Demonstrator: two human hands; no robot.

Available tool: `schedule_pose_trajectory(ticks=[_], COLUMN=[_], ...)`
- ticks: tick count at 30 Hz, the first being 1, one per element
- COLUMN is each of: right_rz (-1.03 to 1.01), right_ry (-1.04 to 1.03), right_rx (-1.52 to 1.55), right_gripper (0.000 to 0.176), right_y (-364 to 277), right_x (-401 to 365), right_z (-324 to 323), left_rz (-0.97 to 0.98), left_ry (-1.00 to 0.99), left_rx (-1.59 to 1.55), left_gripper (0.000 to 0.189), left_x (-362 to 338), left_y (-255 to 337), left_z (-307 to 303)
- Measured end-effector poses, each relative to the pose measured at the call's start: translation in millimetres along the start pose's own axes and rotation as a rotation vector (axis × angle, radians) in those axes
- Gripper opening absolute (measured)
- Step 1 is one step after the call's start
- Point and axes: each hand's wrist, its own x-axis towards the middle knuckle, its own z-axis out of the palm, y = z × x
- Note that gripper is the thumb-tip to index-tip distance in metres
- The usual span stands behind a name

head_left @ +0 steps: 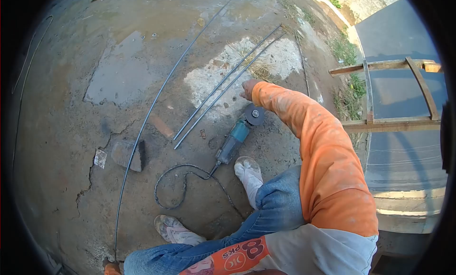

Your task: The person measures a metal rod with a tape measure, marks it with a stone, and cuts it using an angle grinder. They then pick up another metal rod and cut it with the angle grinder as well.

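Note:
A long steel rod (156, 96) runs from the top of the head view down to my left hand (109, 262). That hand is small at the lower left edge, closed around the rod's near end, its fingers partly cut off. My right arm reaches forward in an orange sleeve. At its end, my right hand (248, 88) is curled closed, with nothing visible in it. Just below it lies an angle grinder (233, 141) with its disc (255, 114) toward the hand. Two shorter steel rods (223, 86) lie side by side to the left of the hand.
The grinder's cord (164, 176) loops near my feet. A stone block (127, 155) sits beneath the long rod, beside a scrap of foil (100, 158). A wooden frame (389, 125) stands at the right. Another thin rod (23, 89) curves along the far left.

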Motion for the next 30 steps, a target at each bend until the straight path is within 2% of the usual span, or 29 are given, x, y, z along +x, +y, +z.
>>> schedule_pose_trajectory(ticks=[1,2,3,5,8,9,11,13,16,17,18,19,21,22,23,25,27,28,30], right_rz=[0.069,0.227,0.221,0.125,0.563,0.378,0.132,0.067,0.492,0.636,0.723,0.728,0.318,0.318,0.705,1.11,0.937,0.932,0.73], right_ry=[0.026,0.115,0.111,0.005,0.203,0.152,0.063,0.028,0.142,0.18,0.269,0.273,0.288,0.285,0.447,0.591,0.878,0.875,0.899], right_rx=[0.008,0.085,0.113,-0.089,0.658,0.487,0.263,0.222,0.963,1.208,1.27,1.283,0.647,0.651,1.282,1.906,1.774,1.768,2.093], right_gripper=[0.042,0.031,0.031,0.03,0.034,0.035,0.034,0.033,0.027,0.025,0.025,0.025,0.033,0.033,0.035,0.037,0.039,0.039,0.037], right_y=[23,51,57,71,70,65,45,36,32,30,28,31,35,36,39,43,50,53,66], right_x=[6,38,38,39,100,95,65,66,124,129,131,139,159,165,168,166,144,160,207], right_z=[-12,-2,-1,-22,8,7,3,2,50,51,55,59,76,75,68,56,16,13,0], left_rz=[0.017,0.051,0.111,0.293,0.657,0.766,0.734,0.91,0.87,0.874,0.847,0.818,0.753,0.761,0.769,0.79,0.767,0.762,0.739], left_ry=[-0.007,0.016,0.055,0.232,0.386,0.402,0.314,0.34,0.374,0.383,0.409,0.435,0.503,0.511,0.517,0.507,0.563,0.558,0.505], left_rx=[-0.039,-0.075,-0.084,-0.029,-0.147,-0.139,-0.045,0.07,0.155,0.162,0.097,0.034,0.01,-0.072,-0.155,-0.076,-0.02,-0.025,-0.081], left_gripper=[0.062,0.064,0.067,0.061,0.049,0.047,0.047,0.048,0.048,0.048,0.047,0.047,0.044,0.043,0.041,0.04,0.038,0.038,0.034], left_x=[3,6,3,-42,-78,-99,-150,-153,-168,-165,-160,-155,-154,-143,-141,-142,-147,-146,-140], left_y=[19,37,57,131,232,270,345,392,458,472,485,496,510,511,512,512,515,514,514], left_z=[-14,-29,-50,-123,-198,-223,-267,-280,-299,-298,-296,-296,-283,-268,-261,-251,-244,-242,-244])
